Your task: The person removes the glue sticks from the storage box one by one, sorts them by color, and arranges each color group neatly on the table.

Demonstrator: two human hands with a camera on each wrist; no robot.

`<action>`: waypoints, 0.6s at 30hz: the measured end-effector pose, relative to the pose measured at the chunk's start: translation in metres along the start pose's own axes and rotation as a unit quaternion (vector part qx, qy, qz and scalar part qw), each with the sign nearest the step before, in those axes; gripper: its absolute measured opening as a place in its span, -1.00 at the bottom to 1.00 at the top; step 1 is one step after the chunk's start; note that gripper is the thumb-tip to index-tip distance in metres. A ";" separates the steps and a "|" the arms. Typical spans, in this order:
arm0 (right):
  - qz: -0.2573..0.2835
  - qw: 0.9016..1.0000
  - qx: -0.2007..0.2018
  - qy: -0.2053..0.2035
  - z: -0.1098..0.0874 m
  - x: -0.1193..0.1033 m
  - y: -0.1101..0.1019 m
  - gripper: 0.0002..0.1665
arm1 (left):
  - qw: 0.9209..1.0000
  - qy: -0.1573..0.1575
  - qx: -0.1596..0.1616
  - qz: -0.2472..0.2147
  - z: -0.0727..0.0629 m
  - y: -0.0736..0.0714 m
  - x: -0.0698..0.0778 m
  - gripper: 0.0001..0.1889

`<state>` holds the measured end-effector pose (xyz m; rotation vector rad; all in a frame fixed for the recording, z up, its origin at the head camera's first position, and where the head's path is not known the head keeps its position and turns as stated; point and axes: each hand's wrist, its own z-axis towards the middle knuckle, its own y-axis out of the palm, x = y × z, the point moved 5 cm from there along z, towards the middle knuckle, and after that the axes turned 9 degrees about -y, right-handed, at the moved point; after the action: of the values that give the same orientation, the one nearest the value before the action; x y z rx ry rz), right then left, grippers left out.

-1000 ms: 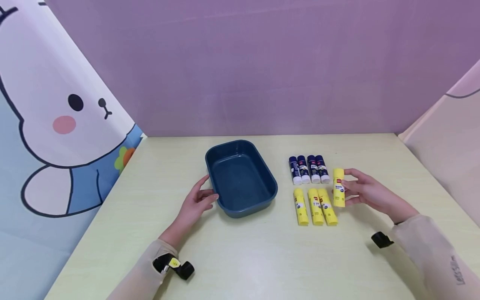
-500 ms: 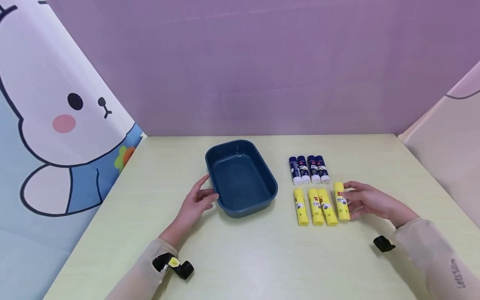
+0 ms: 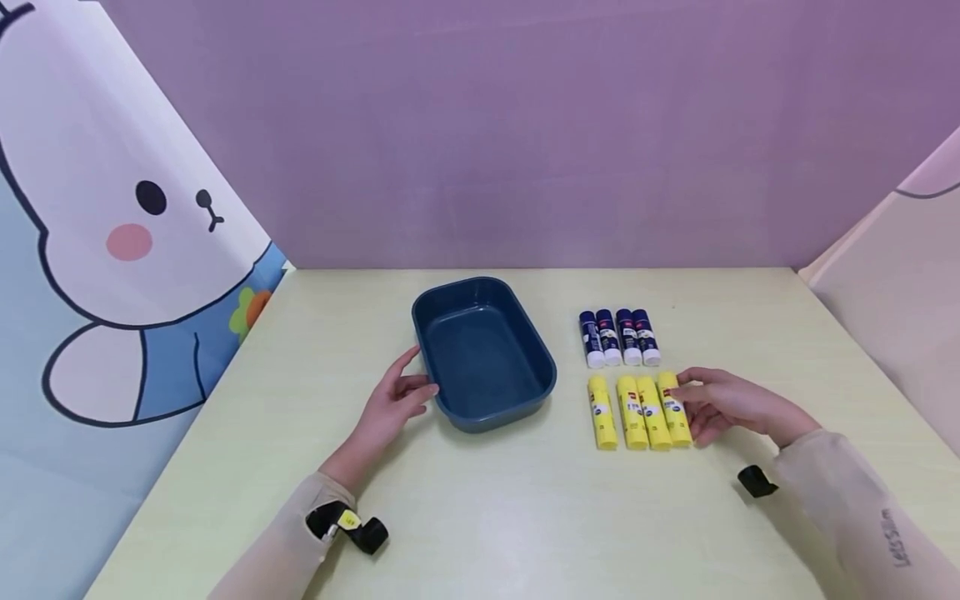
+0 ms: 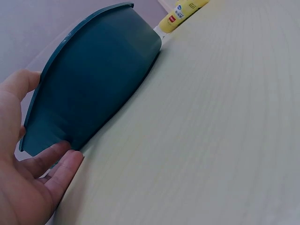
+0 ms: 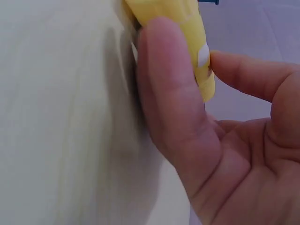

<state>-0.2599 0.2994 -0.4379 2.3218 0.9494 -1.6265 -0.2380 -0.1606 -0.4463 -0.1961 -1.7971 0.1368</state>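
Observation:
My left hand (image 3: 392,407) touches the left side of a dark blue plastic tray (image 3: 457,423), its fingertips against the outer wall in the left wrist view. My right hand (image 3: 731,407) is at the rightmost yellow glue stick (image 3: 675,410); thumb and fingers lie on either side of it in the right wrist view. That stick rests on the table at the end of a row of yellow glue sticks (image 3: 603,412). Behind them lies a row of dark blue glue sticks (image 3: 628,337) with white ends pointing towards me.
The pale wooden table (image 3: 525,517) meets a purple cloth backdrop (image 3: 525,142) behind. A cartoon-printed cloth (image 3: 150,250) hangs at the left. A small black camera (image 3: 757,481) juts from the right wrist, another (image 3: 367,535) from the left.
The right hand has brought its yellow glue stick down towards me onto the table, then slid it left against the neighbouring stick. The left hand and tray have stayed in place.

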 end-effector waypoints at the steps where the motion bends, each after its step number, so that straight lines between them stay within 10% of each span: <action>1: -0.002 1.000 -0.002 -0.002 0.000 0.000 0.000 -0.36 | 1.000 0.001 -0.001 0.001 0.000 0.000 0.000 -0.27; 18: 0.000 1.000 -0.012 -0.020 -0.003 0.002 0.001 -0.22 | 1.000 -0.007 -0.003 -0.003 0.000 0.002 -0.004 -0.27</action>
<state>-0.2570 0.3009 -0.4384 2.2661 0.9555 -1.6461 -0.2374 -0.1589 -0.4503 -0.1931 -1.8131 0.1287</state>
